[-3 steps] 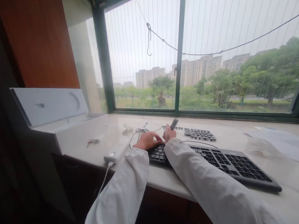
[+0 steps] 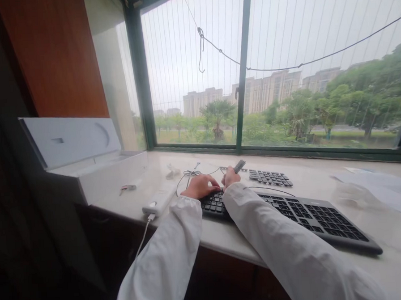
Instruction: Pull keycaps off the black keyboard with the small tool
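Leaning over a pale counter (image 2: 326, 186) below the window (image 2: 196, 78), both white-sleeved forearms reach in to a black keyboard (image 2: 325, 220) lying lengthwise near the front edge. Left hand (image 2: 199, 186) bent over the keyboard's left end, fingertips down at its upper rows; thumb curved toward the fingers, but cannot tell whether they pinch anything. Right hand (image 2: 231, 177) just beside it, fingers closed around a dark grey object (image 2: 240, 166) whose blunt end sticks up past the fist; its lower end is hidden. Keyboard's left part carries caps; its right part shows bare sockets. Loose keycaps (image 2: 271, 177) sit in rows behind it. Coiled black cable (image 2: 191, 173) just beyond the left hand. Farther left, a white device (image 2: 156, 205) with a lead plugged in, then an open white box (image 2: 112, 172). Papers (image 2: 380, 192) at far right.
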`<state>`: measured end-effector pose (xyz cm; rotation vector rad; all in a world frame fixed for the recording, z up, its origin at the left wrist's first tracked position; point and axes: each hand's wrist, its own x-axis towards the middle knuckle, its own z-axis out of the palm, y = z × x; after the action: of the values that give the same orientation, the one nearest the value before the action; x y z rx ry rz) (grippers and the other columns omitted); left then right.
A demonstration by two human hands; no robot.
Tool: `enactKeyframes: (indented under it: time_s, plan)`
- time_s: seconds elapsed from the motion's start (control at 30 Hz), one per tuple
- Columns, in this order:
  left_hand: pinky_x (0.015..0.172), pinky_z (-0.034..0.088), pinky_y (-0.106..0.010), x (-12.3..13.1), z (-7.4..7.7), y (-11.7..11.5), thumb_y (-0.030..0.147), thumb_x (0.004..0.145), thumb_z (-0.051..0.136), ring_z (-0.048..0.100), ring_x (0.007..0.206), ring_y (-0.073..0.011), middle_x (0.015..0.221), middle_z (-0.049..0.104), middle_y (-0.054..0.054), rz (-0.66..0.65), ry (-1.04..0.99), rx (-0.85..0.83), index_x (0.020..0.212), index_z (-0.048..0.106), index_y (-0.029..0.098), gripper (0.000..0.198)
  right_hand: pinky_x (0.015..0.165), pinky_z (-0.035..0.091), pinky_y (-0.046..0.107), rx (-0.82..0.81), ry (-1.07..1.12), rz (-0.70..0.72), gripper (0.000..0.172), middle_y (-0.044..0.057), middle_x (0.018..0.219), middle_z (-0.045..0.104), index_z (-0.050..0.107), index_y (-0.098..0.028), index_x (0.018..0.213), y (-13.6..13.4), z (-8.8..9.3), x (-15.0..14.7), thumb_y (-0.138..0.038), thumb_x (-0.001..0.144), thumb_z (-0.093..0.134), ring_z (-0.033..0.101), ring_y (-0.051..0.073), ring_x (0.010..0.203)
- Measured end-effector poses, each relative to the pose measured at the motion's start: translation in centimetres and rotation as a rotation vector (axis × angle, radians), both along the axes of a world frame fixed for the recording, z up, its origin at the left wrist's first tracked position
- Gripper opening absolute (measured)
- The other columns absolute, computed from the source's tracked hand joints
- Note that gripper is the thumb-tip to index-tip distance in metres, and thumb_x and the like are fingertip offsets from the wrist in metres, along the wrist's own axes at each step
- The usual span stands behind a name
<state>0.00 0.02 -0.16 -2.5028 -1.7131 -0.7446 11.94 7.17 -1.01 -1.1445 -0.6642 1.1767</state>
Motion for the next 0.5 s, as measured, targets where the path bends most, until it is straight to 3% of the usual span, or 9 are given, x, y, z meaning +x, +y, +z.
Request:
enactKeyframes:
  time_s: [0.3, 0.5]
  plan:
    - [0.079, 0.046, -0.026, 0.2, -0.4, 0.2, 0.04, 0.083, 0.06, 0.063, 0.09, -0.0164, 0.099, 0.069, 0.003, -0.086, 0.065, 0.071, 0.089, 0.073, 0.029, 0.018, 0.034, 0.035, 0.025, -0.055, -0.099, -0.106, 0.036, -0.002, 0.045, 0.041, 0.055, -0.016, 0.087, 0.5, -0.3, -0.1, -0.046, 0.09, 0.035, 0.044, 0.015, 0.038]
    - [0.083, 0.047, -0.026, 0.1, -0.3, 0.3, 0.039, 0.082, 0.061, 0.063, 0.089, -0.0167, 0.097, 0.069, 0.001, -0.096, 0.06, 0.067, 0.089, 0.074, 0.027, 0.018, 0.047, 0.043, 0.029, 0.017, -0.51, -0.085, 0.046, 0.006, 0.057, 0.058, 0.062, -0.016, 0.097, 0.6, -1.0, 0.0, -0.049, 0.09, 0.031, 0.06, 0.021, 0.056]
